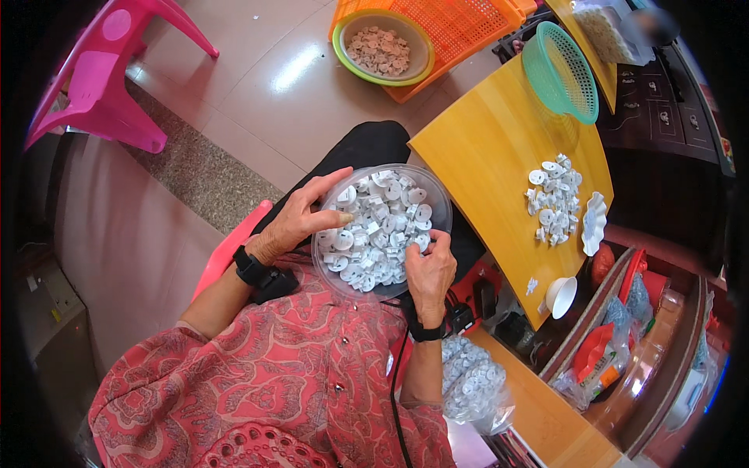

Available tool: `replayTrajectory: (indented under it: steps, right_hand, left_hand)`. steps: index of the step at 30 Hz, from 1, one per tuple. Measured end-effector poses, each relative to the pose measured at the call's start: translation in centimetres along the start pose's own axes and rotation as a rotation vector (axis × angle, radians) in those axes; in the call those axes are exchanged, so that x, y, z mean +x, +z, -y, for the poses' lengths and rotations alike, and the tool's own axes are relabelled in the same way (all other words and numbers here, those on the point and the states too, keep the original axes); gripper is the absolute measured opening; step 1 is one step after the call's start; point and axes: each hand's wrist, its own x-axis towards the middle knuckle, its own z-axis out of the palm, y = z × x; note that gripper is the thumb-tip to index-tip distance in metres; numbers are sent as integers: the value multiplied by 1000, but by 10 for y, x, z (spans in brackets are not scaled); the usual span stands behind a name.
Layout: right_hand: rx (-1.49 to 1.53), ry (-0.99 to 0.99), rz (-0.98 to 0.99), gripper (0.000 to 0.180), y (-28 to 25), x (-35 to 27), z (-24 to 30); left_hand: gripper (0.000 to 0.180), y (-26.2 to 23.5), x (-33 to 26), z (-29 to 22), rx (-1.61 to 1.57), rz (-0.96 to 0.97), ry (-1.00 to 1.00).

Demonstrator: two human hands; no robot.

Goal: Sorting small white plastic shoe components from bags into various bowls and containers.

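A round clear plastic tub (441,204) sits on my lap, filled with small white plastic parts (380,230) that have round disc faces. My left hand (300,214) holds the tub at its left rim, fingers along the outside and thumb reaching in over the parts. At the tub's right side, my right hand (431,273) has its fingers curled down at the inner edge among the parts. Its fingertips are partly hidden, so whether it pinches a part does not show.
To the right, a yellow wooden table (488,148) bears a pile of white parts (555,199), a green basket (560,74), a wavy white dish (594,225) and a white cup (561,297). A basin of pale parts (378,53) stands ahead by an orange crate (456,35). A pink chair (101,101) stands left.
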Motion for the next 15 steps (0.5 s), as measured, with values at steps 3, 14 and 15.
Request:
replayTrajectory:
  steps: [3,14,15]
  right_hand:
    - [138,-49,-41,31,-1,-6,-2]
    - [344,4,-30,29,4,3,-16]
    - [412,30,4,30,0,3,-15]
  left_hand:
    - [78,0,-1,-2,7,-3,1]
    - [81,4,0,-2,-95,-7,-6]
    - [81,3,0,-2,-80,-13,-3]
